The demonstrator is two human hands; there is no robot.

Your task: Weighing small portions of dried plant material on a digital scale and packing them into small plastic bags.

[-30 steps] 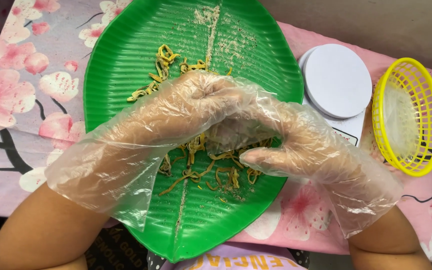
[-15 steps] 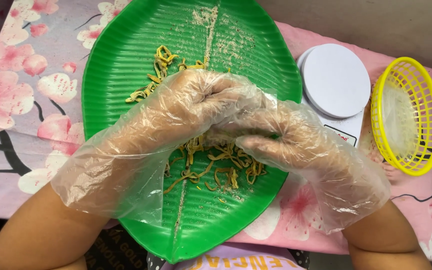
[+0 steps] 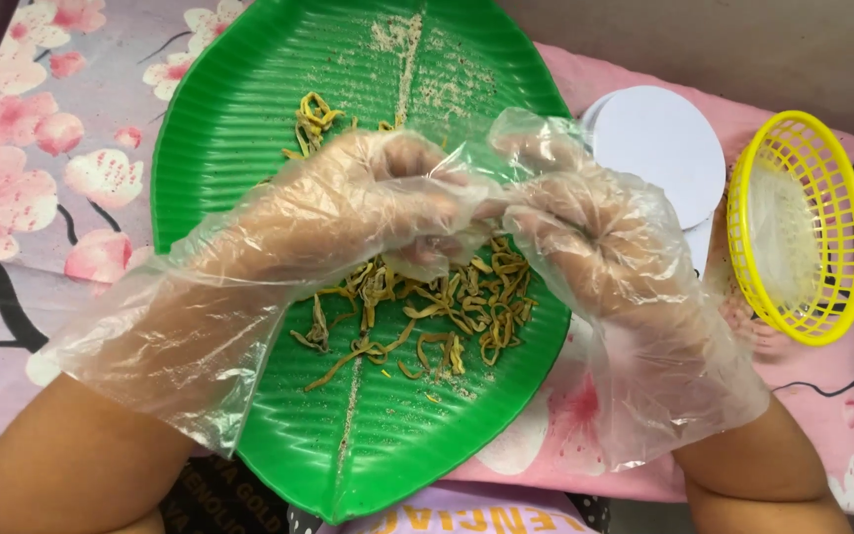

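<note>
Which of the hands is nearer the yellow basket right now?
The right hand. It is over the right edge of the green leaf-shaped tray, with the white round lid between it and the yellow basket. The left hand is over the tray's middle, farther away.

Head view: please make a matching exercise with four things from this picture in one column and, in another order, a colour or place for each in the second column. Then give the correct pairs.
Things:
1. leaf-shaped plate
2. basket
3. round lid
4. dried strips

Descriptions:
A. white, between the plate and the basket
B. yellow, at the right on the pink cloth
C. green, ribbed, under both gloved hands
D. yellowish-brown, scattered on the plate

Pairs: 1-C, 2-B, 3-A, 4-D
</note>
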